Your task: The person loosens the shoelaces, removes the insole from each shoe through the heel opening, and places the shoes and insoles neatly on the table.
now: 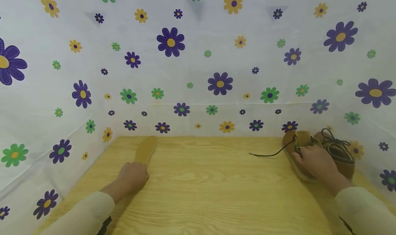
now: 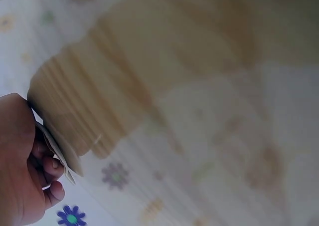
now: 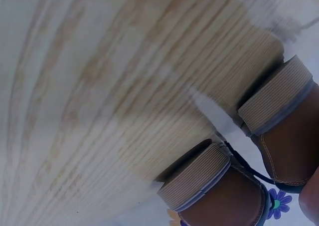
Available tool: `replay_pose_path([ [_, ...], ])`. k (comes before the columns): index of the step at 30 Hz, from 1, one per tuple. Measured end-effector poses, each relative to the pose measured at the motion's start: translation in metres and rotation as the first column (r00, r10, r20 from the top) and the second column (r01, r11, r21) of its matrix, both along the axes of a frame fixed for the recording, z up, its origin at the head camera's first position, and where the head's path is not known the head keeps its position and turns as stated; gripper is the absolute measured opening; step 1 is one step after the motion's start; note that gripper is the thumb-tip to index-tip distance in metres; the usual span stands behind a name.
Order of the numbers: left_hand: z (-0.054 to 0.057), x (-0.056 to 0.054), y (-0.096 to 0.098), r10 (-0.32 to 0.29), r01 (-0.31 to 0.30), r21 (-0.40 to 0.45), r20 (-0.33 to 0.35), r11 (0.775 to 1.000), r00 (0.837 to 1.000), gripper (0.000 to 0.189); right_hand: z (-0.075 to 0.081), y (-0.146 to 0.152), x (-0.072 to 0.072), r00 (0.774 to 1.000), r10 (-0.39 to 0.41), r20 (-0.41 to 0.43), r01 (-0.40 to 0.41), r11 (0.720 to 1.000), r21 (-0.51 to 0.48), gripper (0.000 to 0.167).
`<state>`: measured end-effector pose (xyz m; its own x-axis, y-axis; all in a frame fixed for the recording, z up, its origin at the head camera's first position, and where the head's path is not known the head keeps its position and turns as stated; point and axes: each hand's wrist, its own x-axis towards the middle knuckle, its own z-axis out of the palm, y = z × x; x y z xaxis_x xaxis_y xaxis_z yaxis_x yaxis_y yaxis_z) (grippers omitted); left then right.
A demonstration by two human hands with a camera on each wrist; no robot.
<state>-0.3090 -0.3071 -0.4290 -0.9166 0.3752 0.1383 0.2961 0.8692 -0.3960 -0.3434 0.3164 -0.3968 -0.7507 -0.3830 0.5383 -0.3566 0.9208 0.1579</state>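
Observation:
Near the left side of the table, my left hand (image 1: pixel 133 176) grips the near end of a tan insole (image 1: pixel 146 148). The insole points away from me. In the left wrist view, curled fingers wrap its thin edge. At the right, my right hand (image 1: pixel 317 162) holds the left one of two brown lace-up shoes at its opening. This shoe (image 1: pixel 289 147) has its tongue raised and a dark lace (image 1: pixel 270 155) trailing loose to the left. The other shoe (image 1: pixel 345 169) stands close beside it with its lace tied. The right wrist view shows both ribbed heels on the wood.
The wood-grain table (image 1: pixel 204 183) runs back to a white cloth (image 1: pixel 191 66) printed with purple, green and yellow flowers. More of this cloth rises along the left and right sides. The shoes stand near the table's far right corner.

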Motion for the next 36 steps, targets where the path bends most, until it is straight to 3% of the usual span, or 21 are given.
replay_pose_path([
  [5,0.002,0.004,-0.018,0.055,-0.055,0.067,-0.001,0.996,0.998,0.026,-0.001,0.004,0.003,0.995,0.037,-0.094,-0.036,0.999,0.017,0.033],
  [13,0.001,0.002,-0.045,0.067,-0.066,0.097,-0.006,0.993,0.998,0.025,0.009,0.019,0.013,0.987,0.132,0.093,-0.133,0.991,0.005,0.014],
  [16,0.002,0.002,-0.056,0.093,-0.092,0.13,-0.003,0.987,0.996,0.025,0.012,0.027,0.015,0.985,0.174,0.021,-0.174,0.985,0.019,0.009],
  [18,0.002,0.003,-0.063,0.104,-0.103,0.137,0.001,0.985,0.995,0.024,0.013,0.033,0.017,0.98,0.18,-0.091,-0.178,0.984,0.024,0.007],
  [21,0.002,0.006,-0.073,0.122,-0.121,0.142,0.002,0.982,0.993,0.022,0.013,0.042,0.022,0.974,0.091,-0.206,-0.097,0.995,-0.019,0.01],
  [25,0.002,0.009,-0.086,0.148,-0.147,0.131,-0.002,0.981,0.989,0.019,0.012,0.055,0.026,0.975,-0.076,-0.211,0.061,0.995,-0.077,0.02],
  [28,0.003,0.008,-0.094,0.166,-0.166,0.129,0.015,0.978,0.986,0.016,0.01,0.064,0.026,0.98,-0.143,-0.139,0.126,0.984,-0.124,0.024],
  [31,0.004,0.008,-0.099,0.196,-0.2,0.125,0.043,0.972,0.98,0.015,0.01,0.074,0.024,0.981,-0.192,0.014,0.192,0.978,-0.085,0.027],
  [33,0.004,0.007,-0.102,0.212,-0.218,0.125,0.057,0.968,0.976,0.015,0.011,0.079,0.023,0.957,-0.241,0.16,0.247,0.969,-0.024,0.029],
  [36,0.005,0.007,-0.106,0.231,-0.239,0.143,0.067,0.96,0.971,0.015,0.012,0.083,0.022,0.914,-0.271,0.303,0.265,0.962,0.063,0.03],
])
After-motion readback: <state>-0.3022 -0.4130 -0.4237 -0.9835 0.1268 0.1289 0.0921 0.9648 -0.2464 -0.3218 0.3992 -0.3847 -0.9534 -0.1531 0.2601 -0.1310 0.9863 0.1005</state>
